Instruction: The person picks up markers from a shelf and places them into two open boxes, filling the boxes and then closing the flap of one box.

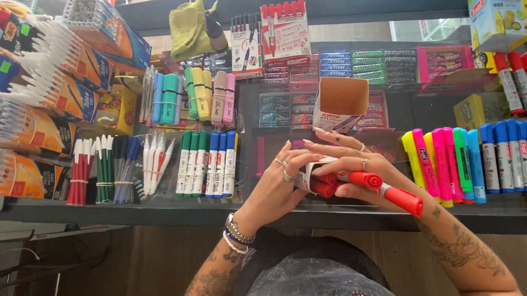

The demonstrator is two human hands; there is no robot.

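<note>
Both my hands make the grip together: my left hand (279, 181) is closed around one end of a small white marker box (307, 177), and my right hand (347, 163) is closed over the other end, with the fingers (332, 137) spread on top. I hold the box in the air, just above the front edge of the glass bench (154, 208). From the open end of the box, red markers (384, 188) come out under my right hand; one long marker with a red cap points away from the grip, down and to the right, and shorter red caps show just below my palm.

Directly behind the grip, touching nothing that I hold, an empty open carton (342, 103) stands tilted with its brown inside facing me. To the right of the grip, near my right wrist, a row of highlighters (443, 164) in yellow, pink, orange and green lies side by side, and blue markers (512, 155) lie beyond them. To the left of the grip, green and blue whiteboard markers (207, 162) lie in one row, and further left are bundles of red, green and blue pens (103, 168) bound with rubber bands. Well behind the grip lie flat stacks of small packets (358, 67), and a yellow cloth (189, 27).
</note>
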